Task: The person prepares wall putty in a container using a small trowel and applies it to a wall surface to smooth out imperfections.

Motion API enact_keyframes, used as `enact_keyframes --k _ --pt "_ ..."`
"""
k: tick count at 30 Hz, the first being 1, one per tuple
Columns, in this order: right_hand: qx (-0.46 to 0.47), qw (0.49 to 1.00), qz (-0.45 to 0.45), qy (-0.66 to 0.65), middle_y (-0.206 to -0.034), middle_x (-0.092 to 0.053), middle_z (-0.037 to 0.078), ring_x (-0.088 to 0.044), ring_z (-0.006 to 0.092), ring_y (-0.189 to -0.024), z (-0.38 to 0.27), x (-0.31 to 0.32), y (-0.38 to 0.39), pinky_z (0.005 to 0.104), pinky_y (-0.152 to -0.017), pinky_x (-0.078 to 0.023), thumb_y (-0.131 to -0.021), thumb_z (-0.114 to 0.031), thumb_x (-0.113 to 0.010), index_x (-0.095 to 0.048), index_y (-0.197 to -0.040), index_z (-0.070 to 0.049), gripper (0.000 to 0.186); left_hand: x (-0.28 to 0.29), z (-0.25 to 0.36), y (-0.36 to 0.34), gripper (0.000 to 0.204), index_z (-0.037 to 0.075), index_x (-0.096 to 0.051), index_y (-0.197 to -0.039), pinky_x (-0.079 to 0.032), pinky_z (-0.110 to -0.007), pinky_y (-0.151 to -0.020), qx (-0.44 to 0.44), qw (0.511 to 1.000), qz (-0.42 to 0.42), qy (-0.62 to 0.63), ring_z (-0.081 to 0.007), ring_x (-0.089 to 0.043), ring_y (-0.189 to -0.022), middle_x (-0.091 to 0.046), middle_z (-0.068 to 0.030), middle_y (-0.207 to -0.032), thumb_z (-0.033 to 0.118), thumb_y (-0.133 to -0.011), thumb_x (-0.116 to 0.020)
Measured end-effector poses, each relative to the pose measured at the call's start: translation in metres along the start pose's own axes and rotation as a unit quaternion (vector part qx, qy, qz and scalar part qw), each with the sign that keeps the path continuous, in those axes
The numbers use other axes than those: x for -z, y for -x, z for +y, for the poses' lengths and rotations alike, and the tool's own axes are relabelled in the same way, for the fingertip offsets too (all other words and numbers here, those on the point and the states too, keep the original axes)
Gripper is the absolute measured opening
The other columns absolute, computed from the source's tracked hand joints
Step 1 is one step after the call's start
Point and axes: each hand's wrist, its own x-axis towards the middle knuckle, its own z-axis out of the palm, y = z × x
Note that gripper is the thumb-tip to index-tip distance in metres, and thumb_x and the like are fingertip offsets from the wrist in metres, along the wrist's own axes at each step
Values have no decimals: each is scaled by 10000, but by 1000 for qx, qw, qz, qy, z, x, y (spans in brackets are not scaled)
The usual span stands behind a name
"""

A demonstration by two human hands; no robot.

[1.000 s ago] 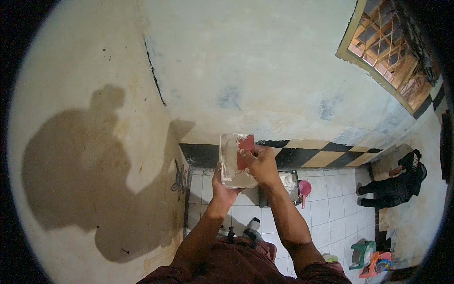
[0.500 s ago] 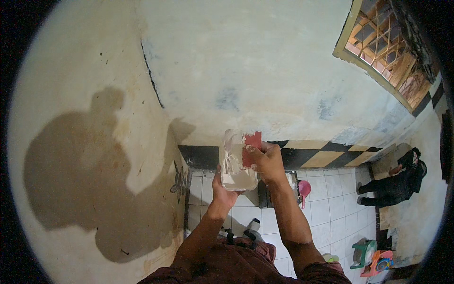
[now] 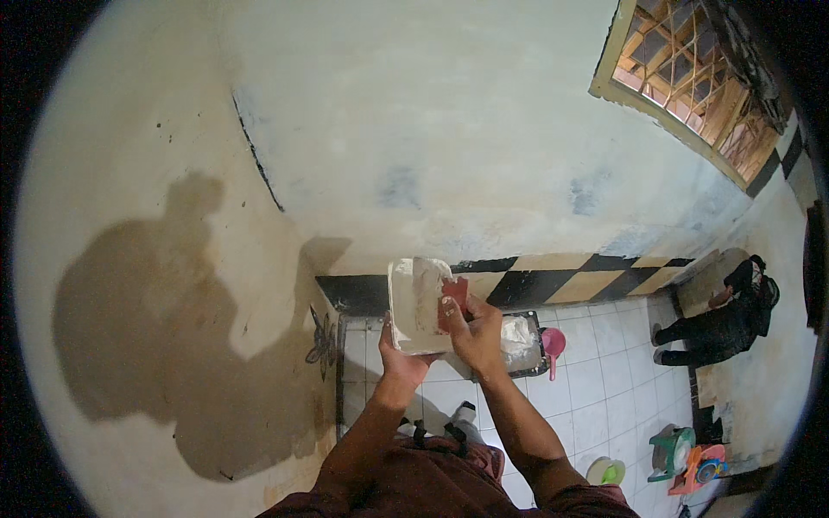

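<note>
Holding tub [image 3: 393,302]: left hand [image 3: 404,367], under its near-left corner, fingers mostly hidden from here
Red scraper [image 3: 455,289]: pinched in right hand [image 3: 477,338] at tub's right edge, can't tell if touching

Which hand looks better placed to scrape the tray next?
Likely the right hand: it holds the flat red scraper at the right edge of the tray, while the left hand supports it.
</note>
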Motion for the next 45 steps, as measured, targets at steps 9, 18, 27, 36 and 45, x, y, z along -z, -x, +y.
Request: enact_keyframes --k 9,18,27,36,45 --pt "30 999 26 -37 -695 -639 187 -665 297 -640 -4 6 -12 375 -591 -493 -892 -211 -600 -669 -911 -4 219 -4 -23 -25 610 196 -513 -1319 -491 -451 -898 -20 999 26 -20 -249 -573 -1113 -575 -39 -1260 607 -884 -394" --pt "-77 981 46 -171 -773 -686 31 -579 76 -716 31 50 -37 273 -651 -490 -909 -149 -616 -688 -973 -1 177 -27 -52 -55 642 208 -502 -1320 -496 -493 -839 16 999 35 -31 -274 -581 -1063 -566 -60 -1245 659 -887 -354" --pt "-114 975 54 -184 -785 -659 1 -546 54 -702 65 97 -75 235 -620 -460 -917 -137 -619 -689 -964 4 164 -43 -93 -94 655 182 -463 -1353 -457 -525 -907 0 1000 9 -1 -299 -554 -1128 -542 -68 -1290 640 -894 -371" --pt "-119 971 40 -205 -785 -655 -8 -541 48 -697 95 115 -101 231 -625 -454 -905 -117 -625 -689 -952 11 151 -54 -124 -121 633 182 -482 -1354 -449 -550 -932 -40 998 19 41 -312 -537 -1179 -545 -73 -1317 583 -876 -376" --pt "-164 947 -26 -275 -806 -651 -23 -542 43 -695 116 130 -102 224 -614 -447 -903 -113 -632 -683 -957 5 140 -45 -148 -135 656 175 -461 -1368 -454 -595 -913 -56 996 5 63 -343 -526 -1190 -527 -106 -1327 599 -878 -364"
